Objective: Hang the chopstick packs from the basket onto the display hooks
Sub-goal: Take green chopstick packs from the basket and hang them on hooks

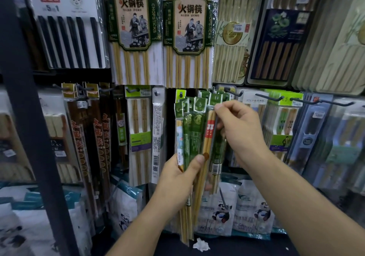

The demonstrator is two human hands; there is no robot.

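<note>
The chopstick packs (194, 135) in the middle wear glossy, crinkled clear plastic sleeves with shiny green printed headers. The sticks inside look like pale, smooth bamboo or wood. The display hooks (324, 102) to the right are dark, matt metal. Far above, the hot-pot chopstick packs (134, 32) show matt paper labels under reflective film. At far left, the black chopsticks (69, 40) look smooth and slightly glossy.

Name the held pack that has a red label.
The pack with the red band, whose top the right hand pinches; its neighbours in the left hand's bundle show green or pale labels.
</note>
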